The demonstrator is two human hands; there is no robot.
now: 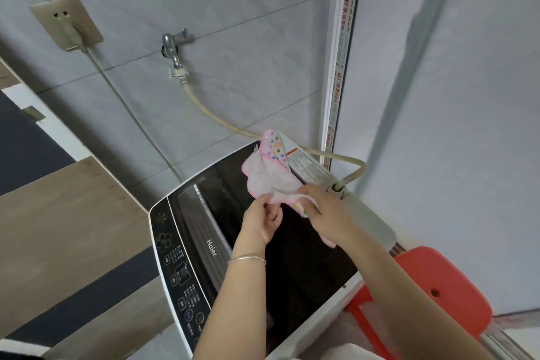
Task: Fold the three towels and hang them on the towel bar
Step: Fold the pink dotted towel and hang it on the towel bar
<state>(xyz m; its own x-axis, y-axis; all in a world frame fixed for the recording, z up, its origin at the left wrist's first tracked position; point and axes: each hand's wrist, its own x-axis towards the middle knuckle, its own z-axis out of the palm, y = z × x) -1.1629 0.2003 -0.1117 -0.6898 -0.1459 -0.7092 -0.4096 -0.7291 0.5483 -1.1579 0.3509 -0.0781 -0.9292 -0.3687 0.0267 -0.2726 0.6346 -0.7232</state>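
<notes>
Head: towel (270, 178) btwn both hands (263, 221).

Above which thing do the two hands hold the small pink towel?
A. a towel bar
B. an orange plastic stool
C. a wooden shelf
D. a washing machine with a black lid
D: both hands, left hand and right hand, grip the small pink towel over the black-lidded washing machine.

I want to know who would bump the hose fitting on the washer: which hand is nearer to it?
Right. The right hand pinches the pink towel just below the hose fitting; the left hand holds the towel farther off, over the dark lid.
</notes>
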